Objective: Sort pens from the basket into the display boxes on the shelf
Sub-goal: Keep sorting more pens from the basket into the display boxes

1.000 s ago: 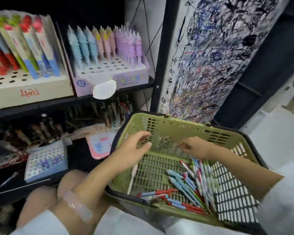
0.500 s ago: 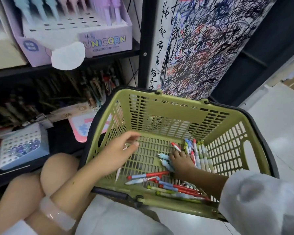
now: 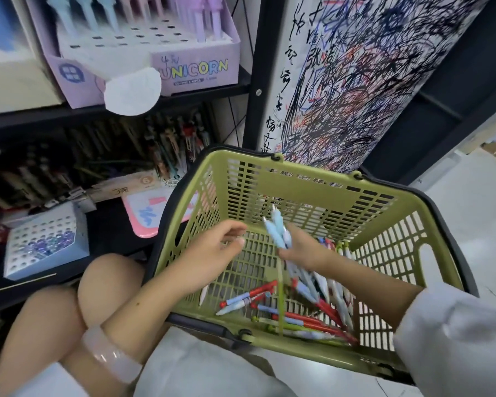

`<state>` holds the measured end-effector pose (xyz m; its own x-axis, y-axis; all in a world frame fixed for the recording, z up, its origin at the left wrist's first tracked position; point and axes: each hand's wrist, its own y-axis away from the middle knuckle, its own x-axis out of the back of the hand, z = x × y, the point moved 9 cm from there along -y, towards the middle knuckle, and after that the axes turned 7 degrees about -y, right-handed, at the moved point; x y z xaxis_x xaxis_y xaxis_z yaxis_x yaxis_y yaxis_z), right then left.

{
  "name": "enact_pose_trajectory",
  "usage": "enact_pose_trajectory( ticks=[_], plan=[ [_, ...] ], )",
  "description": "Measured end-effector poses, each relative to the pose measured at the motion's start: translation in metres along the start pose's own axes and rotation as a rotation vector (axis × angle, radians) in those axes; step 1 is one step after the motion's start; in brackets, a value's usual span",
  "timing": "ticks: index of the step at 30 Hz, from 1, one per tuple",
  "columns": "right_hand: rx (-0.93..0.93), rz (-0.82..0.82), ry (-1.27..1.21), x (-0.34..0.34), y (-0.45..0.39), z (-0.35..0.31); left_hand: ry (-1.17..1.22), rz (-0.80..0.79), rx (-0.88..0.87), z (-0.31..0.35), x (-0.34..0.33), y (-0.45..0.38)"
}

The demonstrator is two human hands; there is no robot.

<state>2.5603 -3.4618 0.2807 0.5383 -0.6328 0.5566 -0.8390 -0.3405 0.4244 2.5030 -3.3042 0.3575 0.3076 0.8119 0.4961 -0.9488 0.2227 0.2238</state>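
- Lifting now in the head view: the right hand (image 3: pixel 304 250), at centre frame, grips a small bunch of pale blue pens (image 3: pixel 278 230), caps angled up and left, raised off the floor of the green basket (image 3: pixel 312 184).
- Exact count in that bunch? Too blurred to tell.
- The left hand (image 3: pixel 212 253) hovers just beside it, left of centre, fingers loosely curled toward the bunch and holding nothing, a small gap between it and the pens.
- Loose pens (image 3: pixel 284 308), red, blue and white, lie in a heap across the basket's lower right floor, under the right forearm.
- Upper left of the frame: the lilac UNICORN display box (image 3: pixel 195 73) on the shelf (image 3: pixel 40 116), pastel pens standing along its back rows, many front holes open.
- A white round tag (image 3: pixel 132 93) hangs at that box's front edge.
- Lower left: a pale blue holed box (image 3: pixel 46 242) on the shelf below.
- My read: this is the pick-up step, 1 colour gathered, most of the basket unsorted.
- The next move looks like a carry up and left to the lilac box, which calls for separating the bunch and seating each pen upright in an open hole.
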Motion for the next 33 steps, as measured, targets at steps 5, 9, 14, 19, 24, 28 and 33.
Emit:
enact_pose_trajectory(
  ticks=[5, 9, 14, 19, 24, 28, 33],
  plan=[
    [0.234, -0.025, -0.584, 0.015, 0.019, -0.113, 0.238, -0.063, 0.024, 0.011, -0.01, 0.004],
    [0.335, -0.042, -0.693, 0.007, 0.025, -0.162, 0.446, -0.015, -0.001, 0.022, 0.001, 0.009],
    [0.399, 0.008, -0.725, 0.008, 0.031, -0.188, 0.556, 0.153, -0.008, 0.02, 0.039, 0.022],
    [0.393, 0.057, -0.63, 0.004, 0.029, -0.201, 0.64, 0.336, 0.014, 0.014, 0.071, 0.029],
    [0.552, 0.109, -0.292, -0.011, 0.037, -0.243, 0.856, 0.369, 0.001, 0.018, 0.091, 0.038],
    [0.58, 0.055, -0.223, -0.026, 0.039, -0.268, 0.816, 0.389, -0.028, 0.025, 0.109, 0.051],
    [0.543, -0.084, -0.411, -0.045, 0.037, -0.286, 0.602, 0.484, -0.082, 0.031, 0.138, 0.064]
  ],
)
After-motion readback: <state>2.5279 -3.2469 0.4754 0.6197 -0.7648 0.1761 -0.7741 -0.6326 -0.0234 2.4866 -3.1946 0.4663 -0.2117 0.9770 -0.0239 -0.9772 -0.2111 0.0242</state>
